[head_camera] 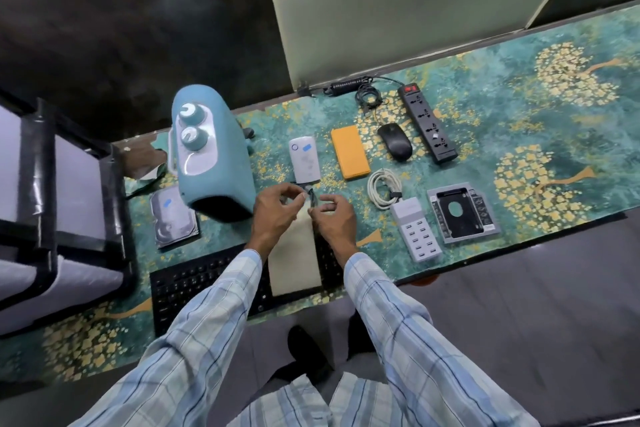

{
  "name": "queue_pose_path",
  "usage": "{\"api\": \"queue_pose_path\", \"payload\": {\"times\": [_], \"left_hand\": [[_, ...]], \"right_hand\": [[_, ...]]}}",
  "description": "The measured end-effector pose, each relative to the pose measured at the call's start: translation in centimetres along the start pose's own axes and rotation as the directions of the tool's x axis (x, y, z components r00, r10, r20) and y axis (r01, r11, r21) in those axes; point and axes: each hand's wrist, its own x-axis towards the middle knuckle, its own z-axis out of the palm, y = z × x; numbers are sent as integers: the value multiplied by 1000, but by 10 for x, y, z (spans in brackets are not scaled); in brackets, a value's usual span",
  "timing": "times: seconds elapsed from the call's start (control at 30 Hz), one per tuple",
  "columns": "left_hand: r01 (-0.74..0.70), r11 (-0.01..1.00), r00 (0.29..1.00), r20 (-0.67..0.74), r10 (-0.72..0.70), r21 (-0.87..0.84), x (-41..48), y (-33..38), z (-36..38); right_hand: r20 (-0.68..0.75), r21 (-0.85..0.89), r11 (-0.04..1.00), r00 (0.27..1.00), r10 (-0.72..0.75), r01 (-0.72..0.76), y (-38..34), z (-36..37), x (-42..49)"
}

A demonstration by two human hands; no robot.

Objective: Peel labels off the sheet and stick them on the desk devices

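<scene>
**Hands meet over the label sheet above the keyboard**

Hands sit close together at the middle of the desk. The left hand (277, 210) and right hand (332, 218) each have fingers curled and pinched near a small dark item (312, 199) between them; what exactly each one grips is too small to tell. Beneath them lies the label sheet (294, 263), a pale rectangle resting on the black keyboard (194, 282), its long axis running away from the person toward the white power bank (304, 159). That power bank already carries a blue label (306, 148) near its far end, and the hard drive (175, 218) on the left carries one too. The teal speaker (211, 152) stands just left of the hands. To the right lie an orange case (349, 152), mouse (394, 141), power strip (427, 123), USB charger (417, 230) and drive caddy (462, 215).
</scene>
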Motion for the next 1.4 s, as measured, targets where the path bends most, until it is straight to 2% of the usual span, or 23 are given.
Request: {"api": "queue_pose_path", "payload": {"times": [0.1, 0.2, 0.33, 0.5, 0.67, 0.8, 0.9, 0.97, 1.07, 1.13, 1.23, 1.3, 1.4], "left_hand": [[161, 976, 986, 65, -153, -144, 15, 29, 30], [355, 889, 934, 160, -320, -290, 29, 52, 58], [483, 798, 875, 219, -431, -360, 49, 84, 94], [585, 723, 811, 265, -522, -367, 60, 116, 132], [635, 667, 772, 284, -569, -389, 74, 128, 155], [667, 638, 745, 329, -580, -385, 80, 131, 170], [707, 565, 706, 364, -608, -427, 86, 129, 181], [696, 612, 717, 339, -608, -375, 93, 133, 191], [545, 806, 836, 216, -504, -231, 106, 140, 208], [450, 887, 887, 175, -428, -109, 114, 142, 219], [448, 886, 880, 118, -461, 117, 128, 144, 235], [470, 860, 866, 87, -493, 199, 139, 147, 247], [431, 822, 859, 111, -500, 372, 146, 160, 263]], "right_hand": [[-20, -67, 984, 986, -164, 163, -9, -29, 19], [38, -71, 956, 959, -282, 284, -20, -62, 34], [55, -122, 893, 902, -429, 433, -31, -101, 56], [6, -141, 874, 883, -470, 466, -30, -138, 77], [-31, -154, 889, 897, -440, 431, -29, -157, 94], [0, -143, 879, 888, -460, 455, -25, -168, 101], [-37, -102, 904, 907, -420, 415, -22, -177, 106], [-113, -28, 939, 933, -343, 342, -19, -185, 112], [-184, 100, 972, 964, -193, 214, -17, -197, 124], [-207, 181, 973, 972, -108, 146, -18, -206, 129], [-202, 307, 950, 979, 5, 59, -18, -218, 132], [-186, 352, 935, 982, 36, 32, -18, -224, 136], [-186, 390, 921, 981, 57, 20, -17, -233, 142]]}}
